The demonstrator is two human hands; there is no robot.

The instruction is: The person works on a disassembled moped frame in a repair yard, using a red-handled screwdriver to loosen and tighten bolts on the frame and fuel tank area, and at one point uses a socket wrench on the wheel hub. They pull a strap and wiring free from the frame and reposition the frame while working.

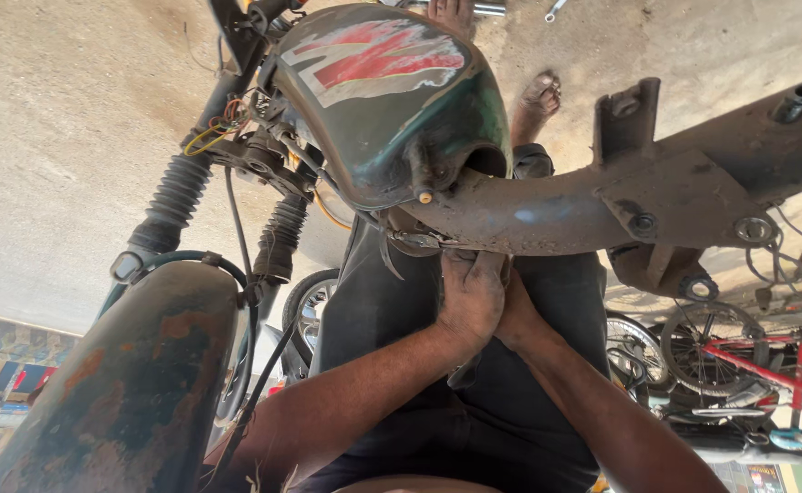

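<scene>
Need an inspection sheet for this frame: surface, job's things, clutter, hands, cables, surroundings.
Surface: bare concrete floor, dusty.
Job's things: rusty motorcycle frame tube; dark green fuel tank with worn red and white graphic sits on it.
Clutter: a spanner on the floor near bare feet.
Hands: left hand and right hand pressed together at the underside of the frame tube, below the tank; what they grip is hidden.
Cables: yellow wires loose by the fork; black cable hangs down.
Surroundings: rusted green mudguard, red bicycle, spoked wheels.
</scene>
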